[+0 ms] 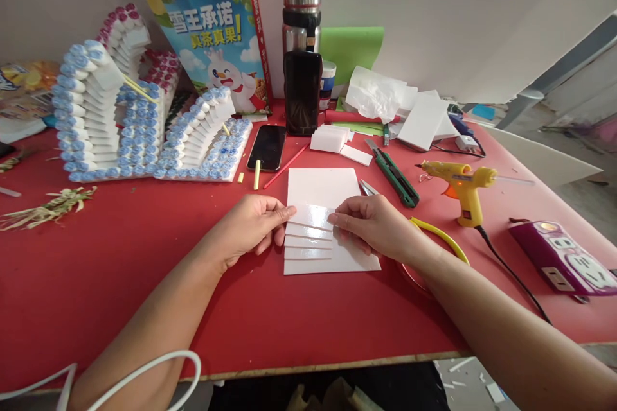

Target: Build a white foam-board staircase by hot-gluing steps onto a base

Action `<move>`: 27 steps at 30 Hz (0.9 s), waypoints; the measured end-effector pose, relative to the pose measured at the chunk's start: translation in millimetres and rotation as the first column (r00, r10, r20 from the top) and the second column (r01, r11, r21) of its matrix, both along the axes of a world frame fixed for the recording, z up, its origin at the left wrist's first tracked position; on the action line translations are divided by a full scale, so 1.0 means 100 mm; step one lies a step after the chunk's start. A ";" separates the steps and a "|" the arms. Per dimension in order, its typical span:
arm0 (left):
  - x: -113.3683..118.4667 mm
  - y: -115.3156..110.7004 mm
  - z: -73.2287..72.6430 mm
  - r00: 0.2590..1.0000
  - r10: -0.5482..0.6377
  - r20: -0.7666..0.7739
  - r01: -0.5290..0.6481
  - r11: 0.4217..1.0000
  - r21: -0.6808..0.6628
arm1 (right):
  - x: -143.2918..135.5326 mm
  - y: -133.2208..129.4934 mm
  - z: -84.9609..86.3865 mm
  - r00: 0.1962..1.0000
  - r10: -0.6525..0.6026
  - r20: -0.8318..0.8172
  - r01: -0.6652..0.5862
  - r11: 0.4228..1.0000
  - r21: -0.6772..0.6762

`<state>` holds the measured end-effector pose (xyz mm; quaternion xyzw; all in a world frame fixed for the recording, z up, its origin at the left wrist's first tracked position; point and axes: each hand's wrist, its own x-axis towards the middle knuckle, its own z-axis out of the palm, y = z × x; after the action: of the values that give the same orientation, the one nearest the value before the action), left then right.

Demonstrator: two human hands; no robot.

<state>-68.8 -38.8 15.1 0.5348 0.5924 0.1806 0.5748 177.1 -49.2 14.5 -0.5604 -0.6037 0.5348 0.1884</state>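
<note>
A white foam board (324, 185) lies flat on the red table, with several overlapping white strips stacked like steps along its left part. The uppermost strip (311, 213) is shiny and sits near the board's middle. My left hand (255, 225) pinches its left end between thumb and curled fingers. At the opposite end my right hand (373, 225) grips the same strip, thumb on top. Part of a pair of scissors (438, 231) with yellow handles shows beside and under my right wrist.
A green utility knife (396, 178), a yellow hot glue gun (463, 189) and a purple power socket (563, 255) lie to the right. Behind are loose white strips (330, 139), phones (267, 146) and a steel flask (301, 0). Blue-and-white stepped models (91, 115) stand left.
</note>
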 end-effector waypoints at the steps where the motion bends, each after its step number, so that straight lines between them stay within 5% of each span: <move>1: 0.00 0.00 0.00 1.000 0.000 0.000 0.000 1.000 0.002 | 0.00 0.00 0.00 1.000 -0.001 0.002 0.001 1.000 0.002; 27: 0.02 0.00 0.04 1.000 0.002 -0.005 -0.002 1.000 0.006 | 0.02 0.02 -0.02 0.999 0.021 -0.029 -0.022 1.000 -0.018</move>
<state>-66.6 -38.5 19.2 0.5366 0.5938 0.1815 0.5713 179.1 -47.5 12.5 -0.5480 -0.6019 0.5503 0.1861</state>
